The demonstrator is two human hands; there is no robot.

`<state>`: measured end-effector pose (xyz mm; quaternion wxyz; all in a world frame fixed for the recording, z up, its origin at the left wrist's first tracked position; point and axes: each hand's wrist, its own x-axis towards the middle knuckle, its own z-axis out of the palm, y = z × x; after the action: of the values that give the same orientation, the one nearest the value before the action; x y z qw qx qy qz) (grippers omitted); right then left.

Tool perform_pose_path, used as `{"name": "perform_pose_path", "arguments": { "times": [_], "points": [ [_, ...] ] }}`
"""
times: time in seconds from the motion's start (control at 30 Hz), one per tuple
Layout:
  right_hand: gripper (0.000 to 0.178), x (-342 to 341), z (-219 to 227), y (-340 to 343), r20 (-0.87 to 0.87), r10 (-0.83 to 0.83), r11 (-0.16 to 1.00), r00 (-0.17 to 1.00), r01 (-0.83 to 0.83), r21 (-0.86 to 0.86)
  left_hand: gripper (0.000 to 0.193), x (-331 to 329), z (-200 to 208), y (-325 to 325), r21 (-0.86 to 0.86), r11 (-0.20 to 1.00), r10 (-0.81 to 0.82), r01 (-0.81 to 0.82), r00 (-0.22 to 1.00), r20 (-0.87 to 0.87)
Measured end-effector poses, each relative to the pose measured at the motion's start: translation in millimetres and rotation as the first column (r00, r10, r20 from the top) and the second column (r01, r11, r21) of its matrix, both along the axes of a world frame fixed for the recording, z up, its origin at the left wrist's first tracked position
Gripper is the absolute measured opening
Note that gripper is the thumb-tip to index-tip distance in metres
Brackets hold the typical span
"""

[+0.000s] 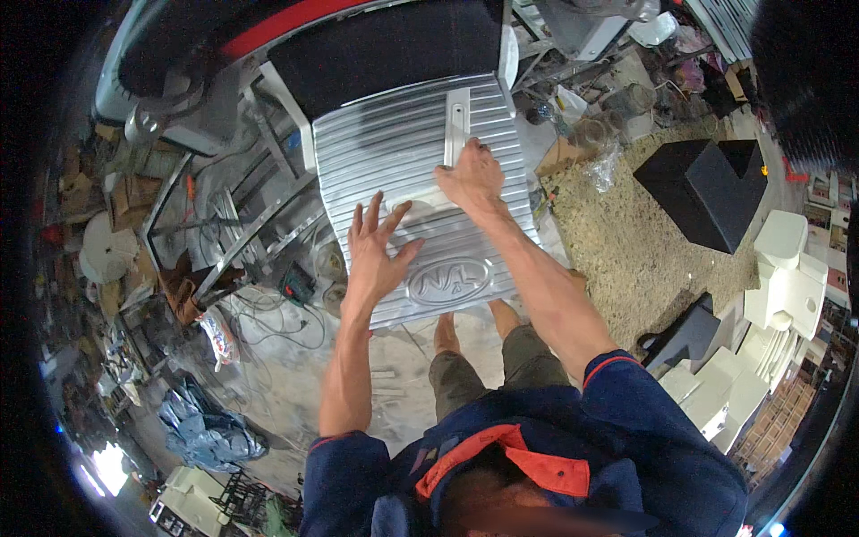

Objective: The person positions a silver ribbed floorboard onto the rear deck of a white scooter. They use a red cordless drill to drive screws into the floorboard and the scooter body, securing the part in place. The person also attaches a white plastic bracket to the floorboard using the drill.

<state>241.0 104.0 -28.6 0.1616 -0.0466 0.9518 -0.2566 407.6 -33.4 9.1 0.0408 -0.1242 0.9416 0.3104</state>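
Observation:
A ribbed, shiny metal panel [403,152] with an embossed oval in its near part lies flat in front of me at waist height. My left hand [376,249] rests on it palm down with the fingers spread, just left of the oval. My right hand [472,174] is closed around the near end of a narrow flat metal bar [456,125] that lies lengthwise on the ribs. A pale rounded patch on the panel [419,208] sits between the two hands.
A black and red machine part [358,40] lies beyond the panel. Metal frames, cables and scrap [259,242] crowd the left. A black box [707,192] stands on sawdust at right, with white moulded pieces [787,277] near it. My legs stand below the panel.

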Motion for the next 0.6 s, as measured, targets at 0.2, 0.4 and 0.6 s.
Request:
{"name": "perform_pose_path", "arguments": {
  "times": [0.2,0.4,0.6],
  "points": [
    [0.064,-67,-8,136,0.062,-0.144,0.884,0.988,0.157,-0.441,0.055,50,24,54,0.170,0.877,0.464,-0.449,0.884,-0.057],
    [0.056,-166,-106,143,0.128,-0.059,0.417,0.990,0.140,-0.898,0.040,45,-5,77,0.155,0.762,0.643,-0.629,0.706,-0.296],
    [0.054,-229,-152,86,0.334,-0.130,0.251,0.933,0.357,-0.900,0.024,46,-10,70,0.015,0.760,0.601,-0.649,0.695,-0.394]
  ]
}}
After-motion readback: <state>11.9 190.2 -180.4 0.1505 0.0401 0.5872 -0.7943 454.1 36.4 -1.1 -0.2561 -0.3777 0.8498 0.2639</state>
